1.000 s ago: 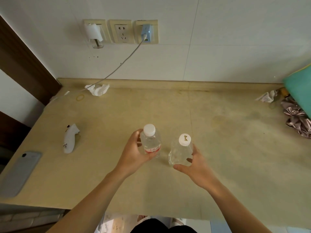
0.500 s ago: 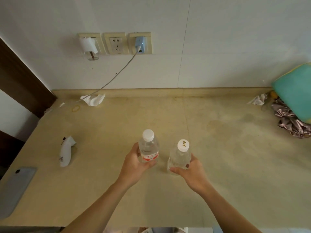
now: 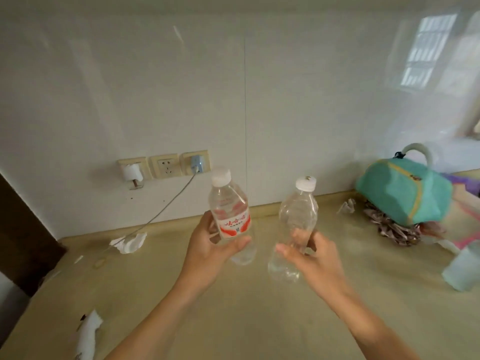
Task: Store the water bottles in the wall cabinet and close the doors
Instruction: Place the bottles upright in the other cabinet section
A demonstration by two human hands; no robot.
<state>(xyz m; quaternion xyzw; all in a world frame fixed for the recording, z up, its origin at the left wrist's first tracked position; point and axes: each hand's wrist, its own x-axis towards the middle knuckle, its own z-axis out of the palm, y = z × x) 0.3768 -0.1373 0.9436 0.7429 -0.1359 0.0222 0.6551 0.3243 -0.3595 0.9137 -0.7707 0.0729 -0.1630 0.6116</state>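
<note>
Clear labelled bottle (image 3: pixel 231 216) gripped by left hand (image 3: pixel 210 250); unlabelled bottle (image 3: pixel 296 224) gripped by right hand (image 3: pixel 314 263), white caps.

A wall of large glossy white tiles (image 3: pixel 181 87) fills the upper part of the view, and a bright window reflection (image 3: pixel 426 53) shows at its upper right. Three beige wall sockets (image 3: pixel 163 166) sit low on the wall in a row. Below, a beige stone countertop (image 3: pixel 233 320) meets the wall with a low raised edge. A dark brown wooden panel (image 3: pixel 23 235) stands at the left. The light is soft daylight.
</note>
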